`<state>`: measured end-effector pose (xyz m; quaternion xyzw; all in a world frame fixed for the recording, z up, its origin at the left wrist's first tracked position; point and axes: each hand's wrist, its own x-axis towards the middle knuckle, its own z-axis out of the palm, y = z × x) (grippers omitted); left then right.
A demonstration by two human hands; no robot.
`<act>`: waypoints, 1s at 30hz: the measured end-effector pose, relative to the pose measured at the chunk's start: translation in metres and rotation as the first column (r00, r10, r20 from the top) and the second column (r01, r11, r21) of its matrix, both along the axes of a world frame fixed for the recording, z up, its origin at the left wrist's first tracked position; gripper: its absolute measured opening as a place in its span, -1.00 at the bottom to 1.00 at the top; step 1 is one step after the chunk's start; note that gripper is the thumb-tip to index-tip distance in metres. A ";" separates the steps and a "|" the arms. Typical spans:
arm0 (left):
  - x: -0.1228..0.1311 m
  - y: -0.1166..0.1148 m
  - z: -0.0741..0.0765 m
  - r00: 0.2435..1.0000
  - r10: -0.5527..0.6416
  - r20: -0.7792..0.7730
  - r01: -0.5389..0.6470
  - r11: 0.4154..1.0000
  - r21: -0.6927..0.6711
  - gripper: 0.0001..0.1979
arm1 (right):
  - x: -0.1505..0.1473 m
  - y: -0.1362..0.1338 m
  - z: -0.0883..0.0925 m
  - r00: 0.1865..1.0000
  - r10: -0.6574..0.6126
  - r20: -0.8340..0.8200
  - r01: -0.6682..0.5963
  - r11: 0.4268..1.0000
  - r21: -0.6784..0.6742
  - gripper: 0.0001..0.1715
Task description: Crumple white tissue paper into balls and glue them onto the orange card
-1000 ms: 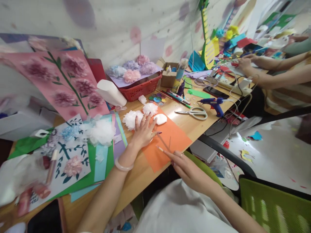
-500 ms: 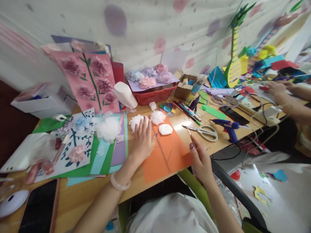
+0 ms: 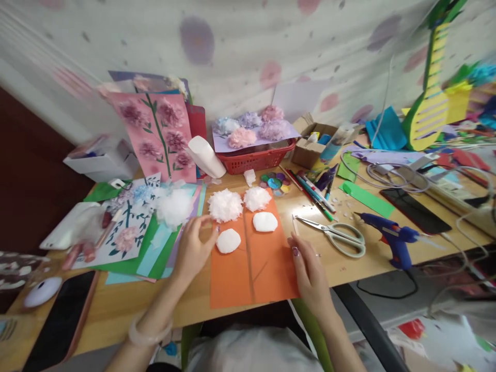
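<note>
Your wooden desk [image 3: 112, 312] is bearing an orange sheet [image 3: 232, 276] between your hands, probably centred for easy reach. Your left hand [image 3: 194, 250] is curving open, apparently empty, beside the nearest white disc [image 3: 228, 241]; your right hand [image 3: 311, 268] is pinching a thin stick [image 3: 293, 226], seemingly for control.

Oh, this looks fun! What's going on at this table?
A person is at work over a sheet of orange paper with dark lines on it. Two fluffy white puffs sit at its far end, with two flat white pieces nearer the person. The left hand is open beside the left-hand puff and piece; whether it touches either is unclear. The right hand, at the paper's right edge, holds a slim pencil-like stick near the scissors.
</note>
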<state>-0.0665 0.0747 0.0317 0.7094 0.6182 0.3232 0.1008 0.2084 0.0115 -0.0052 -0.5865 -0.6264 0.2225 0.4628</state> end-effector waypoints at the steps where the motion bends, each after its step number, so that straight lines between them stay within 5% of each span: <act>1: 0.002 -0.008 0.000 1.000 -0.002 0.014 0.003 1.000 -0.027 -0.66 | 0.000 -0.001 0.000 1.000 0.022 0.019 -0.022 1.000 -0.001 -0.60; 4: 0.019 -0.024 -0.005 0.999 -0.023 0.037 0.026 0.996 -0.081 -0.51 | -0.001 -0.003 -0.001 0.996 0.060 0.069 -0.059 0.998 -0.025 -0.60; 8: 0.033 -0.024 -0.011 0.997 0.000 0.077 0.009 0.993 -0.120 -0.56 | -0.003 -0.004 -0.003 0.988 0.070 0.134 -0.065 0.997 -0.037 -0.58; 24: 0.008 -0.008 -0.005 0.977 -0.088 0.193 0.130 0.968 -0.216 -0.37 | -0.011 -0.006 -0.006 0.912 0.059 0.406 -0.059 0.998 -0.012 -0.55; 30: 0.028 -0.010 -0.014 0.984 0.109 0.141 -0.094 0.989 -0.110 -0.49 | -0.011 -0.007 -0.004 0.915 0.034 0.402 -0.043 0.999 0.013 -0.57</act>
